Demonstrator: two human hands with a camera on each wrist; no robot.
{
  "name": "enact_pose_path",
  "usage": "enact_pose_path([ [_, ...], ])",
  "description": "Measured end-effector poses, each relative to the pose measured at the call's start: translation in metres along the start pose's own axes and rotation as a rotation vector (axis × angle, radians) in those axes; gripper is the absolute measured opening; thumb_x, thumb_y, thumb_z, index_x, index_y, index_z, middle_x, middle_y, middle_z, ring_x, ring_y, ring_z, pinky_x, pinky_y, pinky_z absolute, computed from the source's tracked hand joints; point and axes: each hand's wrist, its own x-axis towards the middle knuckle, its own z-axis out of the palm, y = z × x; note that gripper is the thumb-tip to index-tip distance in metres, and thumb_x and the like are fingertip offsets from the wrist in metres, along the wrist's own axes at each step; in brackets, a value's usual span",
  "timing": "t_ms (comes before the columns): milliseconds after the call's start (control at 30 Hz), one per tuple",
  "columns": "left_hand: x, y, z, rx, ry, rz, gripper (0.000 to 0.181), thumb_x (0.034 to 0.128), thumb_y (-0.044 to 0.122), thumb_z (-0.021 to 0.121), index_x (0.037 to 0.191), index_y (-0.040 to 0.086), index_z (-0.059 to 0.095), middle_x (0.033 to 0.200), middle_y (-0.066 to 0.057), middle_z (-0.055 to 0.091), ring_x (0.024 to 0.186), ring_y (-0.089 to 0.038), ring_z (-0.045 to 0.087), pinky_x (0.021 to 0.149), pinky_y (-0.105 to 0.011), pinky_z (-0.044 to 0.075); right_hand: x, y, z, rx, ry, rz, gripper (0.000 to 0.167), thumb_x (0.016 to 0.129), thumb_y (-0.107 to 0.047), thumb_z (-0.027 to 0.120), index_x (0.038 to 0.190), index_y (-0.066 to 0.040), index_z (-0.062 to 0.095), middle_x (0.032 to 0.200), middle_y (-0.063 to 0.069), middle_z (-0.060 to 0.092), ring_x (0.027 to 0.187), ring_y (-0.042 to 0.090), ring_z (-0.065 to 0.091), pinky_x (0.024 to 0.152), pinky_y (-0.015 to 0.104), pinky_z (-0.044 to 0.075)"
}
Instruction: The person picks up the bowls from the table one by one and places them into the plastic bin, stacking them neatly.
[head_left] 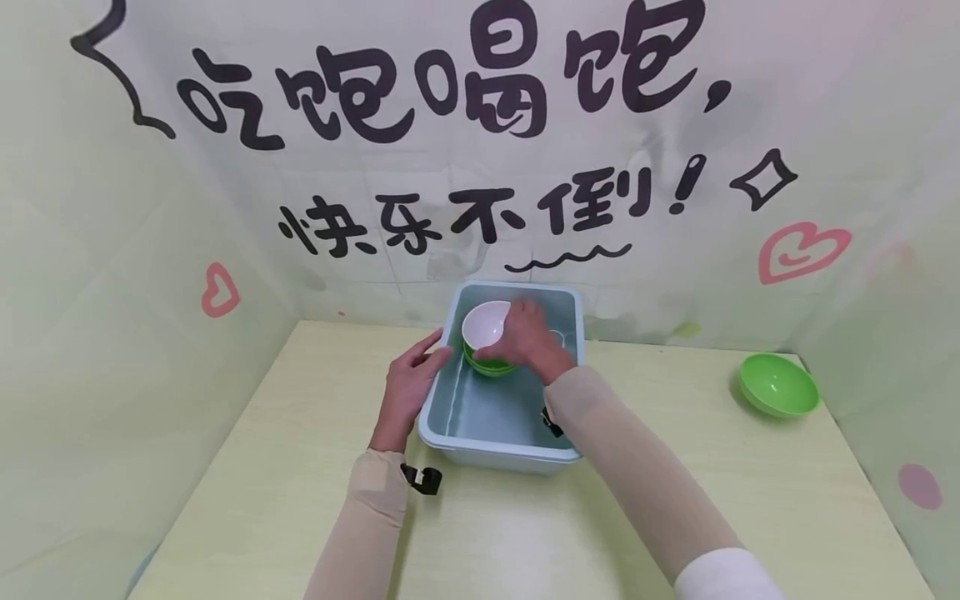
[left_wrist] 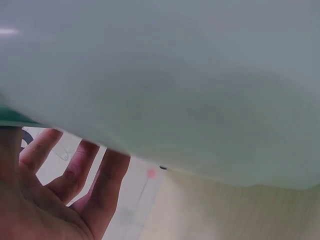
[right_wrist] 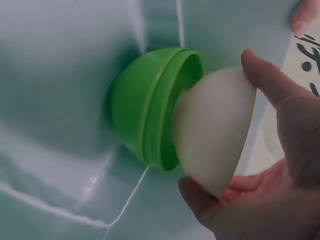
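Note:
A light blue plastic tub [head_left: 495,417] stands on the table. My left hand [head_left: 411,385] holds its left rim, the thumb over the edge and the fingers against the outer wall; the left wrist view shows these fingers [left_wrist: 112,175] bent along the wall. Inside the tub, two nested green bowls [right_wrist: 135,105] sit near the far left. My right hand [head_left: 525,337] pinches a white bowl [head_left: 483,323] by its rim, thumb and fingers on opposite sides. The white bowl is tilted, its base at the mouth of the upper green bowl.
Another green bowl [head_left: 778,385] stands at the table's right edge. The pale wooden table [head_left: 315,467] is bounded by a back wall sheet [head_left: 360,179] with large dark lettering and by side sheets.

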Motion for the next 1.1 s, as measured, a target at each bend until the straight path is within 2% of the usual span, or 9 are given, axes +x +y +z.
enact_pose_path([
  [133,-0.0003,0.0,0.0023,-0.01,-0.01,0.002,0.05,0.0946,0.047,0.069,0.143,0.036,0.06,0.132,-0.016,0.069,0.114,-0.04,0.07,0.096,-0.052,0.058,0.0002,0.004,0.0022,0.026,-0.035,0.003,0.109,0.074,-0.058,0.085,0.148,0.004,0.034,0.14,0.022,0.048,0.126,0.034,0.048,0.112,0.044,0.047],
  [333,-0.0008,-0.0016,0.0003,-0.007,-0.012,-0.007,0.049,0.095,0.046,0.068,0.143,0.036,0.06,0.132,-0.016,0.069,0.113,-0.038,0.071,0.094,-0.05,0.059,0.0016,0.0059,0.0066,0.047,-0.037,0.013,0.109,0.072,-0.055,0.087,0.148,0.003,0.033,0.139,0.021,0.048,0.123,0.033,0.05,0.112,0.042,0.047],
  [533,-0.0009,-0.0002,0.0009,-0.017,-0.015,-0.003,0.049,0.0951,0.045,0.069,0.142,0.035,0.06,0.134,-0.016,0.068,0.116,-0.04,0.069,0.098,-0.054,0.057,0.0021,0.0079,0.0057,0.076,-0.048,0.019,0.11,0.073,-0.053,0.088,0.149,0.003,0.031,0.139,0.021,0.047,0.122,0.034,0.052,0.111,0.043,0.048],
  [867,0.0005,-0.0006,0.0021,-0.008,-0.003,-0.01,0.049,0.0956,0.045,0.068,0.143,0.036,0.06,0.134,-0.015,0.068,0.118,-0.04,0.068,0.1,-0.054,0.056,-0.0011,0.0055,0.0047,-0.014,-0.053,0.023,0.108,0.07,-0.06,0.086,0.147,-0.003,0.035,0.138,0.017,0.05,0.126,0.036,0.041,0.11,0.046,0.044],
  [1100,-0.0002,-0.0005,0.0015,0.01,0.005,-0.008,0.048,0.0956,0.047,0.067,0.142,0.037,0.06,0.132,-0.014,0.069,0.115,-0.037,0.069,0.096,-0.049,0.059,-0.0013,0.0046,0.0067,0.003,-0.066,0.033,0.107,0.072,-0.057,0.087,0.148,-0.005,0.033,0.142,0.016,0.047,0.13,0.036,0.038,0.113,0.048,0.043],
])
